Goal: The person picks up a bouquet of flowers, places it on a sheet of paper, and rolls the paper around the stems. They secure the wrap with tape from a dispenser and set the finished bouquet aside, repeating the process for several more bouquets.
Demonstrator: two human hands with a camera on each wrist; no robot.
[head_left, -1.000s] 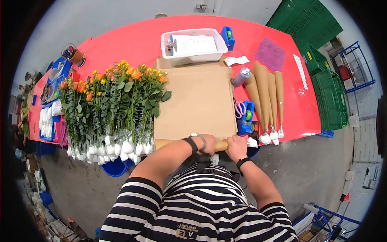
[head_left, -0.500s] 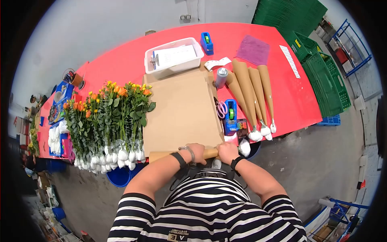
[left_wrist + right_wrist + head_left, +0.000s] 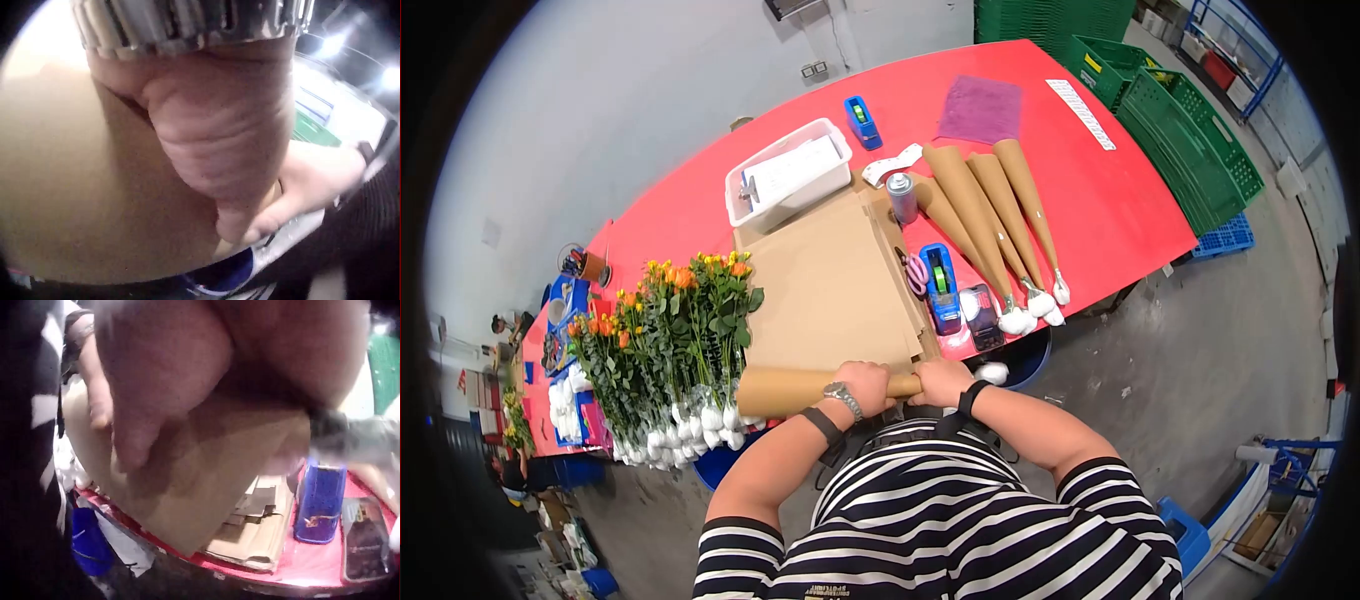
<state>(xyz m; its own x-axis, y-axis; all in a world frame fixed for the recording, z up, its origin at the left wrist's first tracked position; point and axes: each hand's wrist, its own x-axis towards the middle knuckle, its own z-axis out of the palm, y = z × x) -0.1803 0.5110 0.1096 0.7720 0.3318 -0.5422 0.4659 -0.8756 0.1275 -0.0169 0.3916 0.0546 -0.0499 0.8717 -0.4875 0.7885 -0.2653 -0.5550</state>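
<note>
At the table's front edge, a brown kraft paper cone (image 3: 775,391) lies crosswise with its wide end to the left. My left hand (image 3: 864,386) grips it near the middle. Close beside, my right hand (image 3: 943,383) holds its narrow end, thumb on the paper (image 3: 187,481) in the right wrist view. A white wrapped bulb (image 3: 992,374) shows just right of that hand. In the left wrist view the paper (image 3: 125,206) passes under the left thumb. Whatever is inside the roll is hidden. Behind the hands lies a stack of flat brown paper sheets (image 3: 825,295).
Bunches of orange and yellow flowers (image 3: 670,340) with white wrapped ends lie to the left. At right are several finished paper cones (image 3: 965,200), a spray can (image 3: 902,198), scissors (image 3: 916,273), a blue tape dispenser (image 3: 941,290) and a phone (image 3: 981,318). A white bin (image 3: 790,175) stands behind.
The head view has turned, so the table appears tilted and shifted left. Both hands keep hold of the paper roll, and its left end now shows wider and more cone-shaped.
</note>
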